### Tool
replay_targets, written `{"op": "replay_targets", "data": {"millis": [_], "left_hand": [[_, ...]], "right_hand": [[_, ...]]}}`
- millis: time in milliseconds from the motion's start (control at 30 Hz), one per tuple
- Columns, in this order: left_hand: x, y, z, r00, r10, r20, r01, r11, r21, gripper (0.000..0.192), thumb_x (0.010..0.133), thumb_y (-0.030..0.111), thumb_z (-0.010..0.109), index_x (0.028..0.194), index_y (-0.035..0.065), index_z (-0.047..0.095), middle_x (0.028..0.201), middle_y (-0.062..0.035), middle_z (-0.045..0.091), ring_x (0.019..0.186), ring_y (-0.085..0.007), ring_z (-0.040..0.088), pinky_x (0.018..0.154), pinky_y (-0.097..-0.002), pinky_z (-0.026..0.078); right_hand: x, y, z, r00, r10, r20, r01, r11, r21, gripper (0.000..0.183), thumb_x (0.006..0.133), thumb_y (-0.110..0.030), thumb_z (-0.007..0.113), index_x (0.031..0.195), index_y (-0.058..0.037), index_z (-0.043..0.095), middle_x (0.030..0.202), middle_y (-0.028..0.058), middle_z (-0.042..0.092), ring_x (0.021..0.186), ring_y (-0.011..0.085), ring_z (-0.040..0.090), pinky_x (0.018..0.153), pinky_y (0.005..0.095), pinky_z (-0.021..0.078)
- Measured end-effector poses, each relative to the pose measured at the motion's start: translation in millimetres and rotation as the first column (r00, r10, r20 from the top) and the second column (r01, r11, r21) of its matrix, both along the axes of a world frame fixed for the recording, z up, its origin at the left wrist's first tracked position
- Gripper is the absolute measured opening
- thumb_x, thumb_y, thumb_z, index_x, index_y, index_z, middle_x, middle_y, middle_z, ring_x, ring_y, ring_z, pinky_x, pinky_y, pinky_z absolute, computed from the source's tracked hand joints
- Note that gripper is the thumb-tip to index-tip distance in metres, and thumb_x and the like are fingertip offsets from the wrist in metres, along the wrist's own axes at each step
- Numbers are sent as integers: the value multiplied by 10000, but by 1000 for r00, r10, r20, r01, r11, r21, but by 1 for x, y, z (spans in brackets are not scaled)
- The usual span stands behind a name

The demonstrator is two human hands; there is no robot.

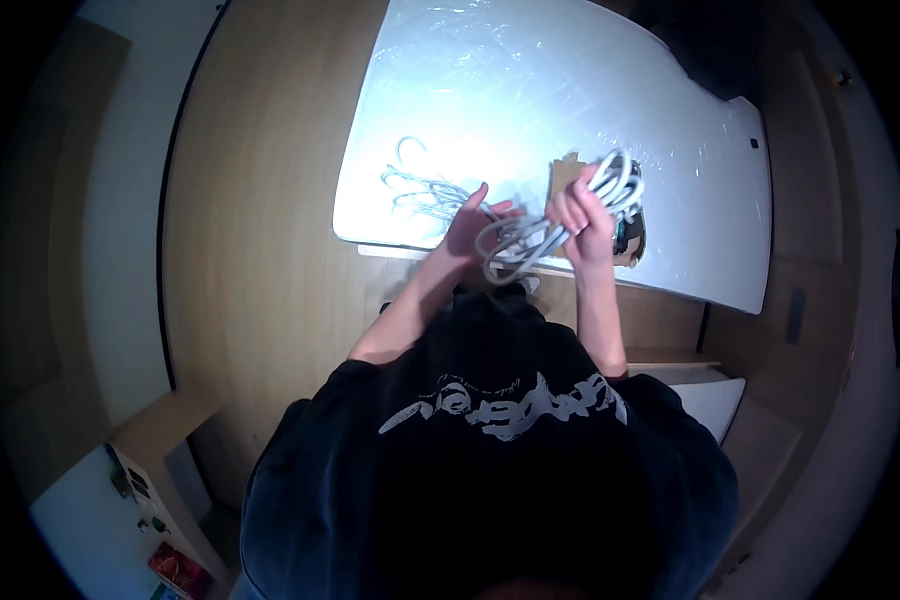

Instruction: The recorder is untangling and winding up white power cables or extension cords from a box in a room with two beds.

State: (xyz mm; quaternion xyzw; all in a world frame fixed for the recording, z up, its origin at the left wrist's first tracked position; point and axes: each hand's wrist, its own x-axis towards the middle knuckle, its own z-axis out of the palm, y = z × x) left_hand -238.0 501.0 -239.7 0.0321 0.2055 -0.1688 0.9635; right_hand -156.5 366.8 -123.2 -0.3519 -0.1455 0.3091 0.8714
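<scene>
My right hand (585,217) is closed around a looped bundle of thick light-grey cable (621,184); loops stand out above the fist and others hang to its left. Just left of those lower loops is my left hand (476,225), fingers spread and thumb up; whether it touches the cable cannot be told. Beyond the left hand, thinner pale cable loops (424,191) lie on the white, plastic-covered surface (480,90). A white object, partly hidden by the cable, is between the hands. Behind my right hand a piece of brown cardboard (564,176) lies beside dark items, largely covered.
The white surface's near edge runs in front of my body. A small black object (754,143) sits at its right side. Wooden floor (262,187) stretches to the left. At the lower left stands a shelf unit (169,480) with a red item (178,568).
</scene>
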Motion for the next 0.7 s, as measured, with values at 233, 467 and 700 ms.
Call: {"op": "replay_targets", "data": {"millis": [233, 467, 700], "left_hand": [[-8, -12, 2, 917, -384, 108, 124, 531, 838, 514, 866, 532, 422, 1147, 101, 442, 893, -39, 472, 647, -90, 431, 545, -223, 393], [-18, -1, 20, 790, -612, -41, 263, 278, 924, 554, 751, 387, 672, 1093, 8, 457, 937, -104, 555, 857, -118, 552, 596, -251, 457], [-37, -2, -7, 803, -567, -185, 272, 73, 959, 703, 656, 377, 721, 1150, -42, 448, 866, -152, 609, 817, -152, 593, 696, -276, 460]], "right_hand": [[-28, 18, -28, 969, -181, -167, 91, 893, -441, 82, 791, -5, 548, 778, -56, 485, 540, 5, 419, 436, 104, 400, 459, 233, 345], [-11, 25, -110, 853, -348, -390, -52, 686, -725, 192, 780, -129, 590, 940, -43, 527, 727, 31, 550, 621, 168, 528, 568, 303, 474], [-18, 35, -175, 589, 74, -805, -312, 940, -141, 237, 871, -176, 531, 1070, -47, 521, 561, -45, 426, 456, 100, 433, 540, 201, 416]]}}
